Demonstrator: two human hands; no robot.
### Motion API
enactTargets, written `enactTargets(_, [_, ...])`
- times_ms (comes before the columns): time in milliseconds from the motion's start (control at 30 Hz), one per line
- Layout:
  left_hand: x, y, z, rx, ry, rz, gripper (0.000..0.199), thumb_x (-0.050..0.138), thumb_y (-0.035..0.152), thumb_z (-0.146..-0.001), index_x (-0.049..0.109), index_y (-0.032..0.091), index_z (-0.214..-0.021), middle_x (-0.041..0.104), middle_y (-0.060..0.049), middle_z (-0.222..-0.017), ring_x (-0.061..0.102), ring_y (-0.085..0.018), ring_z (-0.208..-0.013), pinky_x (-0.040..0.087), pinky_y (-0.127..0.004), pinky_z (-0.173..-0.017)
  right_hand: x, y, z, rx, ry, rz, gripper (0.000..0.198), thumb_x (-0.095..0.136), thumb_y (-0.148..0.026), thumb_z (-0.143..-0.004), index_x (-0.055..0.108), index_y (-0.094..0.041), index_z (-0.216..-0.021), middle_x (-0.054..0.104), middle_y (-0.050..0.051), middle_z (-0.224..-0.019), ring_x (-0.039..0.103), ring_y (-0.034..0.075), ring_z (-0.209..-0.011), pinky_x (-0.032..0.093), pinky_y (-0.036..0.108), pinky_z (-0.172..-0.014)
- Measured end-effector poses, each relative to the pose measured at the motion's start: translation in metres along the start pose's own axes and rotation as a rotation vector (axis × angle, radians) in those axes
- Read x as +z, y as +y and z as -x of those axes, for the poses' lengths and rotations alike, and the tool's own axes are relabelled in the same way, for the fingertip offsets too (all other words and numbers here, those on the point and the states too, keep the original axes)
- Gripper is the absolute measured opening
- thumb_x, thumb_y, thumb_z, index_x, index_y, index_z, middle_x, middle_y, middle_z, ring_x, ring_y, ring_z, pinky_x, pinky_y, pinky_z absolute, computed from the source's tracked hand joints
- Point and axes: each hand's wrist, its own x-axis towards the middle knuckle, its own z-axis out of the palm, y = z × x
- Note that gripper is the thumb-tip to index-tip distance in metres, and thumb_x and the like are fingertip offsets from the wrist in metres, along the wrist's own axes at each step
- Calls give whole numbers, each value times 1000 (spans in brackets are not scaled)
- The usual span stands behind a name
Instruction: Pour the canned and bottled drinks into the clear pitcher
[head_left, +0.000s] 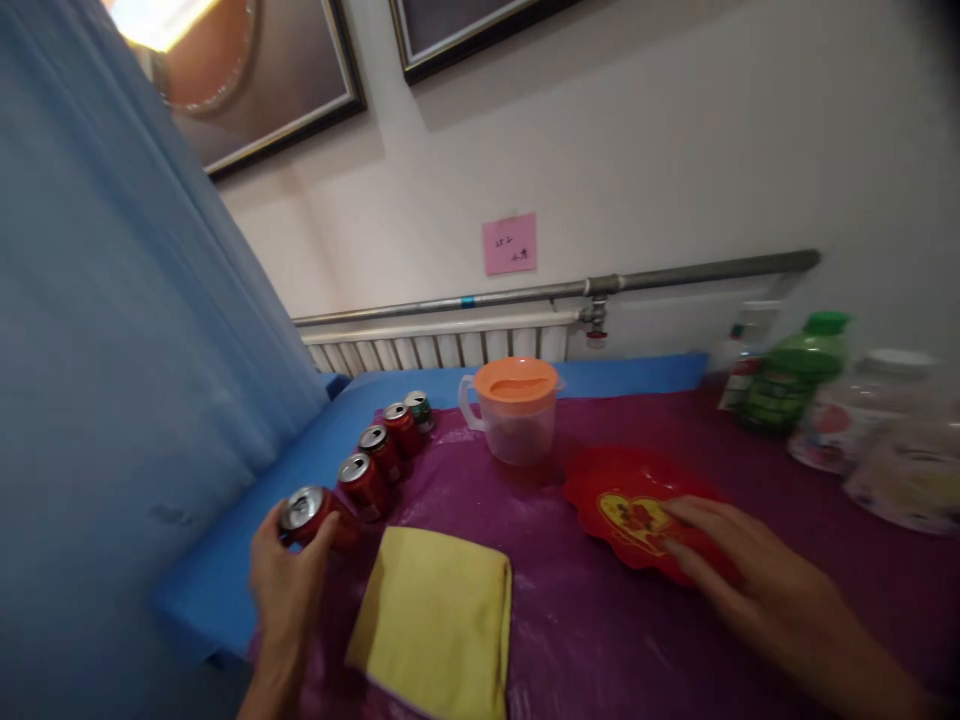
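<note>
Clasping a red can (313, 515) at the near end of a row, the left hand (283, 585) steadies it on the worktop (600, 630); the right hand (739, 560) lies spread on a red plate (611, 485), which a lift would require gripping by its rim.

Dim, soft blur, lamp glare (161, 18) top left

left hand (289, 580): fingers curled, gripping | right hand (739, 565): flat, palm down, fingers extended
</note>
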Motion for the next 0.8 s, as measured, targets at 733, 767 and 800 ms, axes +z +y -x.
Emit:
enactTargets(733, [119, 197, 25, 113, -192, 944, 50, 68, 26, -79, 55, 26, -127, 58, -1, -128, 52, -14, -121, 38, -25, -105, -20, -16, -78, 282, 120, -305, 75, 70, -46, -69, 48, -23, -137, 68, 11, -125, 65, 33, -113, 54, 46, -92])
enactTargets(767, [134, 184, 14, 20, -213, 929, 49, 66, 19, -79, 55, 23, -126, 58, -2, -127, 53, -14, -120, 39, -26, -105, -18, -10, -78, 302, 117, -306, 75, 70, -46, -69, 48, -23, -137, 68, 11, -124, 66, 33, -112, 54, 46, -92])
enactTargets(800, [148, 170, 6, -78, -257, 912, 47, 64, 13, -77, 56, 20, -123, 60, -3, -122, 56, -14, -114, 42, -28, -102, -15, -6, -79, 313, 117, -311, 75, 69, -46, -69, 48, -23, -137, 68, 11, -125, 66, 33, -112, 54, 46, -91])
